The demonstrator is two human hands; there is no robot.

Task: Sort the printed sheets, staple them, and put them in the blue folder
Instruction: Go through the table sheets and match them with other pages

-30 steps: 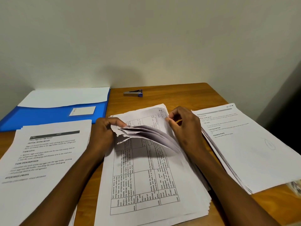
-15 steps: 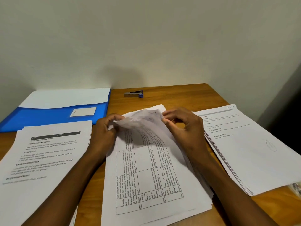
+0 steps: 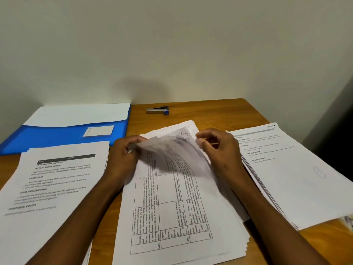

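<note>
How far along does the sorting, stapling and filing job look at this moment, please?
Partly sorted: piles lie at left and right. Both hands grip lifted sheets of the middle pile. The stapler lies untouched; stapling and filing into the blue folder remain.

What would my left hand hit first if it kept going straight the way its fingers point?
Likely the right hand: the left hand's fingers curl rightward along the lifted sheets that both pinch. Depth is unclear.

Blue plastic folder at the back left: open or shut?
Open: the blue plastic folder lies flat, its inner pocket and label card facing up, white sheets tucked inside.
</note>
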